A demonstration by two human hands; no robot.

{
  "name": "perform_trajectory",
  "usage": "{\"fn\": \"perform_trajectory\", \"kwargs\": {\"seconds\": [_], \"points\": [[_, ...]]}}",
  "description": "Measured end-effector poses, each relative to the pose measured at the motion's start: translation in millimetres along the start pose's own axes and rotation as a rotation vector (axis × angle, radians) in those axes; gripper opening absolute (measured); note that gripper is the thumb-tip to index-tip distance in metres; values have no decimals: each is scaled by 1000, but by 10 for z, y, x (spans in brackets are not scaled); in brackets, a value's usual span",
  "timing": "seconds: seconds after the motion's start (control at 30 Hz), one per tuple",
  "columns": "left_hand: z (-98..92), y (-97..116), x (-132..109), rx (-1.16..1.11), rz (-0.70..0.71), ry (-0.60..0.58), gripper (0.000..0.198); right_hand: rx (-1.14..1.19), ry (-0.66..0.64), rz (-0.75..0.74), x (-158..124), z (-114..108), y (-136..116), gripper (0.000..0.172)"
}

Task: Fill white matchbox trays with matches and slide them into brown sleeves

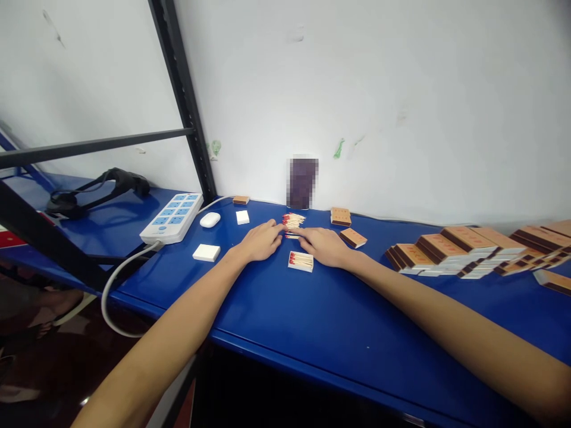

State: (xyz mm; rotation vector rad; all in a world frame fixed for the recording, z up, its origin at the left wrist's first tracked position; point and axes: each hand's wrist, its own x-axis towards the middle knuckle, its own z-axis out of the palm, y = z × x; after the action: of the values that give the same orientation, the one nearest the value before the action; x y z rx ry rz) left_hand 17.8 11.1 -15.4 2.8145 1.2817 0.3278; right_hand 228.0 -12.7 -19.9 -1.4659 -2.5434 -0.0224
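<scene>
Several red-tipped matches [292, 236] lie on the blue table between my two hands. My left hand [262, 241] rests on the tabletop at their left end, index finger stretched toward them and thumb apart. From the right, my right hand [325, 245] reaches over the same matches with its index finger extended; its other fingers are partly hidden. Just beyond the fingertips is a loose pile of matches [294, 220]. Nearer to me sits an open white matchbox tray [301, 262] with matches in it, touched by neither hand.
Stacked matchboxes [450, 246] fill the right side. Single matchboxes [354, 238] lie beyond my right hand. To the left are a white box [206, 252], a white rounded case [210, 220] and a power strip [173, 218]. A blurred dark rectangle [302, 183] leans on the wall.
</scene>
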Motion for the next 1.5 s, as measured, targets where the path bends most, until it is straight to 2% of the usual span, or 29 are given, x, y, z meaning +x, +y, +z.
{"fn": "perform_trajectory", "kwargs": {"seconds": [0.17,0.4,0.8,1.27,1.5], "points": [[-3,1,-1,0,-8,1,38,-21,-34,7,-3,-43,-35,47],[-5,-7,-1,-34,1,4,38,29,32,31,-24,-1,-13,42],[0,4,3,-72,4,27,33,51,48,69,-13,-7,-22,38],[-7,5,2,-115,37,45,28,46,32,83,-2,21,-9,39],[13,-22,15,-135,-5,38,31,26,13,76,6,21,-10,41]]}}
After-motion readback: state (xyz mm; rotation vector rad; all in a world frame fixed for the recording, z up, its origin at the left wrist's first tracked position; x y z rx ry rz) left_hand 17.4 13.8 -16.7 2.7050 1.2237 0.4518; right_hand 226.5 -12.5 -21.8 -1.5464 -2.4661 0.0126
